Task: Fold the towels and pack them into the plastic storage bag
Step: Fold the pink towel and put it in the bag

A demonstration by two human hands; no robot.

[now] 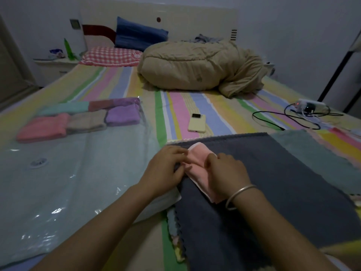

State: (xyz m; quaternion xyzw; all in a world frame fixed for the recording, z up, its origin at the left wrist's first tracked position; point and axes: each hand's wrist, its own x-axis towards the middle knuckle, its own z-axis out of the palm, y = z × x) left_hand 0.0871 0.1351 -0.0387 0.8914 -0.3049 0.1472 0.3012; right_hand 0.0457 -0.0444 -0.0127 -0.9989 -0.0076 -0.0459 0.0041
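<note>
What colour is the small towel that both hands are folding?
The small towel is light pink, best seen in the head view.

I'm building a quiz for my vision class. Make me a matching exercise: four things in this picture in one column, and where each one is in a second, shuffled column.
1 pink towel
2 phone
3 purple towel
4 power strip

A inside the plastic bag
B held by left hand and right hand, on the grey towel
C far right, among cables
D on the striped sheet, beyond the grey towel

Pairs: 1-B, 2-D, 3-A, 4-C
</note>
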